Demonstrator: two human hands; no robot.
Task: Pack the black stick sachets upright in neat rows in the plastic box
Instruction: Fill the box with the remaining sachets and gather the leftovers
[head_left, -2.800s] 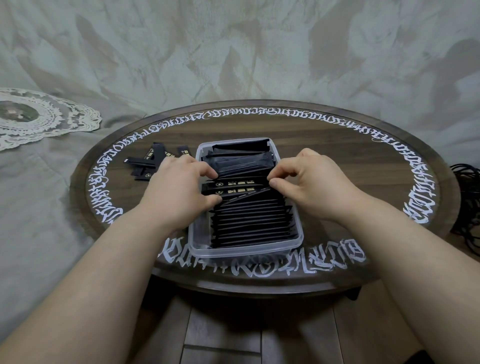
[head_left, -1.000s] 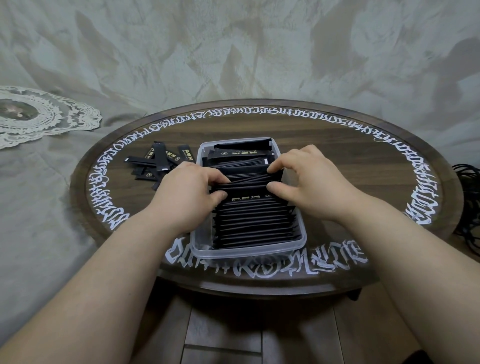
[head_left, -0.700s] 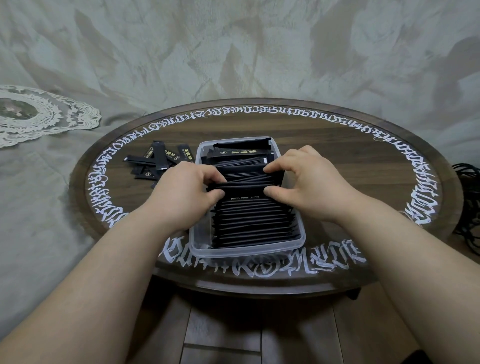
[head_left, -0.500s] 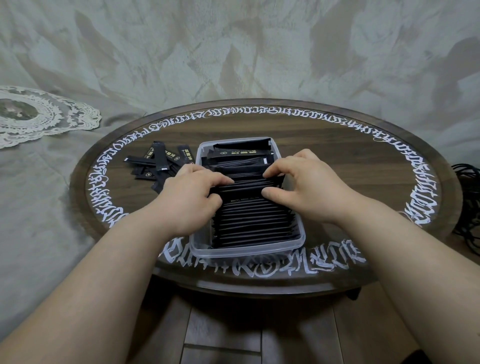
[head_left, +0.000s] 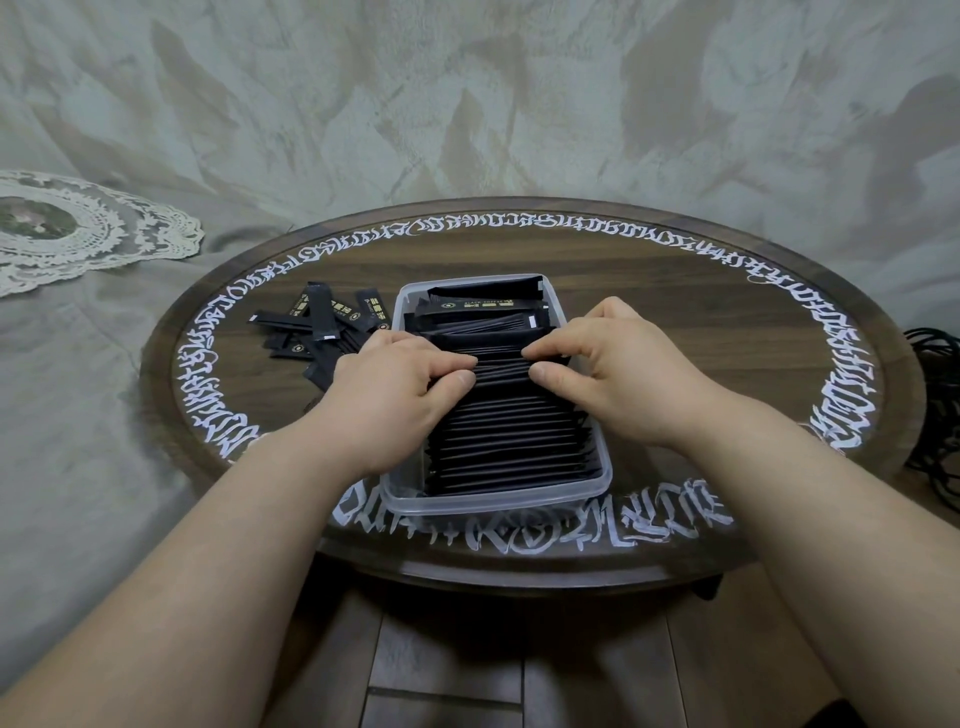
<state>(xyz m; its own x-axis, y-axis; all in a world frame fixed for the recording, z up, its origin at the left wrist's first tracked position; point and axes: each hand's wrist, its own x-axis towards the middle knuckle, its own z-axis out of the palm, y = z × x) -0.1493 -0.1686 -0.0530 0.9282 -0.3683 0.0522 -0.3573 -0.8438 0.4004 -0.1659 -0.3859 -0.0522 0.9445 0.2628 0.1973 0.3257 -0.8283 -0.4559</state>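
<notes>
Over plastic box (head_left: 400, 488): left hand (head_left: 387, 400) and right hand (head_left: 613, 379) pinching black stick sachets (head_left: 501, 371); light, limp, slippery; best gripped at ends.

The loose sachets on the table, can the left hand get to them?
Probably yes. The loose sachets lie just beyond the left hand, nothing between, though it now pinches sachets in the box.

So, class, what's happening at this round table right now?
A person is packing black stick sachets into a clear plastic box on the round dark wooden table. The left hand and right hand both pinch a sachet at the middle of the row. The near half stands in a neat row; the far sachets lie loose. More loose sachets wait left of the box.
</notes>
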